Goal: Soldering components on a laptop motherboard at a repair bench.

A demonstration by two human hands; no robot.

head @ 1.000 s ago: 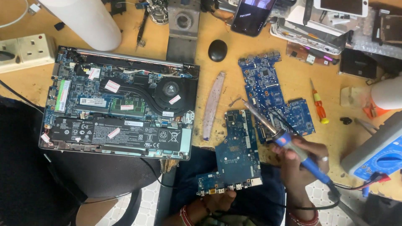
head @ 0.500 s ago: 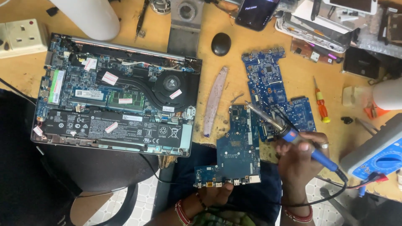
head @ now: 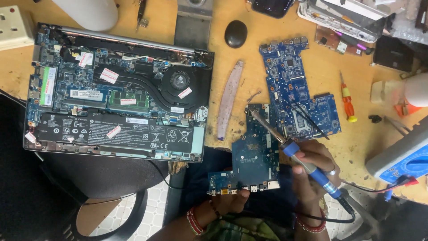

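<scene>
My right hand [head: 314, 172] grips a blue-handled soldering iron [head: 307, 167]; its metal tip rests on the top left corner of a blue circuit board [head: 256, 154]. My left hand [head: 225, 203] holds that board by its lower edge, tilted over the table's front edge. A second, larger blue motherboard [head: 294, 87] lies flat on the wooden table just right of the iron's tip. An opened laptop [head: 118, 96] with its fan, battery and memory exposed lies to the left.
A curved pale strip [head: 229, 100] lies between laptop and boards. An orange-yellow screwdriver [head: 347, 100], a black oval object [head: 235, 34], a multimeter [head: 403, 154] at right, a wall socket [head: 15, 27] and cluttered parts at the back. A dark chair [head: 98, 174] below the table.
The view has shifted slightly; the iron's tip has moved left and up onto the held board's top corner. My left hand keeps the board in place.
</scene>
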